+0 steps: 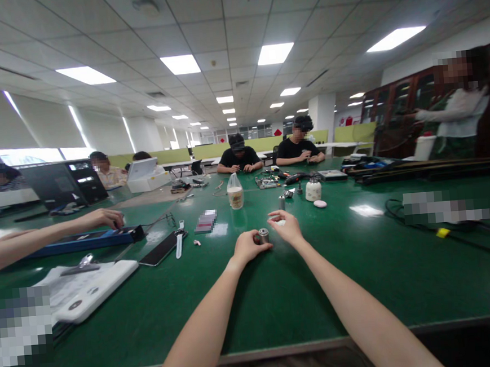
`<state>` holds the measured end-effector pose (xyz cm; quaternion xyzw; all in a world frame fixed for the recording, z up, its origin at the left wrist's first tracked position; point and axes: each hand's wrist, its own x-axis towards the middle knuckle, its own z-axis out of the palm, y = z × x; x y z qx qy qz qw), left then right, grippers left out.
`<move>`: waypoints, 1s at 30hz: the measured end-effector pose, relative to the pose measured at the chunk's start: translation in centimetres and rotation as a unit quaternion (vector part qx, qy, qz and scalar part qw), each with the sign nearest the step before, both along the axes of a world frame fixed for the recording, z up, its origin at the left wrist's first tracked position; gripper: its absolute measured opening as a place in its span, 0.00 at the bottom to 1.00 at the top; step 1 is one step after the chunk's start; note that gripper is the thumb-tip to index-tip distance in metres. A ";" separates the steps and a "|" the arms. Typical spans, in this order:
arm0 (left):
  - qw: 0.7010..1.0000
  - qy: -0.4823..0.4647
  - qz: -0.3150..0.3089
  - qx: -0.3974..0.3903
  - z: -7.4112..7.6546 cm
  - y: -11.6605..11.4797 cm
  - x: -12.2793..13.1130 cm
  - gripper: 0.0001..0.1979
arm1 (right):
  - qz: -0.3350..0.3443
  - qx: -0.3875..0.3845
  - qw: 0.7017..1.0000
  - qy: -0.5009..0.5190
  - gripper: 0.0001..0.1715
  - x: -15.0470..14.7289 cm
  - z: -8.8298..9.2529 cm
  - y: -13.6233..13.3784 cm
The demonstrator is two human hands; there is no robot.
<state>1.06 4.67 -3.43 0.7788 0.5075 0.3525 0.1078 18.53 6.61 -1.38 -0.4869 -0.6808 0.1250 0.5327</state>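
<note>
My left hand (247, 248) is wrapped round a short silver metal cylinder (264, 237) standing upright on the green table, its round top face showing. Just right of it, my right hand (288, 226) is raised slightly with thumb and fingers curled toward each other. Something small and whitish shows at those fingers, too blurred to name. Behind the right hand stands a second grey metal cylinder (281, 202), partly covered by the fingers. A white patterned jar (313, 190) and a round pinkish-white lid (320, 204) lie farther right.
A bagged drink cup (236, 198) stands ahead. Leftward lie a watch (179, 245), a black phone (159, 250), an earbud (197, 242) and a white clipboard (96, 291). Another person's hand (101, 219) rests on a blue device (124, 236). Cables (418, 227) run along the right side.
</note>
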 end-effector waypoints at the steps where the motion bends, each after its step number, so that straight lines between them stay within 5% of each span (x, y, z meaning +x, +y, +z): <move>1: 1.000 0.002 -0.001 0.002 0.0 0.0 0.0 0.24 | -0.010 -0.021 1.000 -0.018 0.13 0.4 -0.4 0.2; 7: 1.000 0.017 -0.004 0.018 -0.2 0.3 -0.1 0.23 | -0.018 -0.095 0.992 -0.086 0.11 2.2 -2.7 0.9; 15: 0.999 -0.036 -0.009 0.018 -0.7 0.5 0.0 0.24 | -0.017 -0.108 0.989 -0.096 0.10 2.3 -2.9 1.1; 21: 0.989 -0.135 -0.022 -0.057 -0.8 0.7 0.4 0.24 | -0.017 -0.062 0.997 -0.049 0.09 1.7 -1.9 0.8; 30: 0.981 -0.147 -0.055 -0.112 -0.2 0.7 0.7 0.20 | 0.071 0.021 0.997 -0.013 0.08 -2.1 0.1 -0.8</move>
